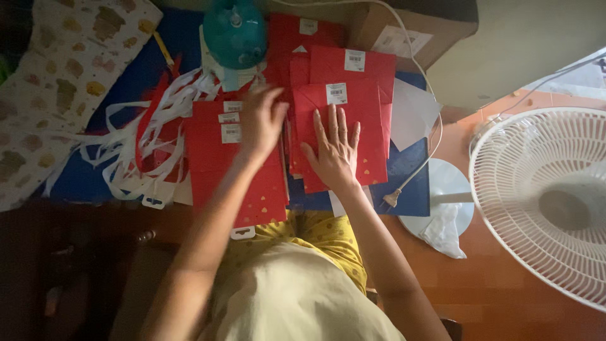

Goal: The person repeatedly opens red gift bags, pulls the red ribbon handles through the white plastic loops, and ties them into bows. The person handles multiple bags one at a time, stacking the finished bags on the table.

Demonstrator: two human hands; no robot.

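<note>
My right hand [336, 151] lies flat, fingers spread, on a red paper bag [369, 120] with a white sticker and small gold hearts. More red bags [366, 66] are fanned out behind it. My left hand [260, 123] hovers with fingers loosely apart over the gap between that pile and another stack of red bags [218, 164] on the left. It grips nothing that I can see.
White ribbon handles [136, 136] tangle at the left on a blue cloth [136, 76]. A teal round object [235, 31] sits at the top, a cardboard box [410, 31] behind. A white fan [546, 202] stands at the right, with a white cable [435, 132] and its plug nearby.
</note>
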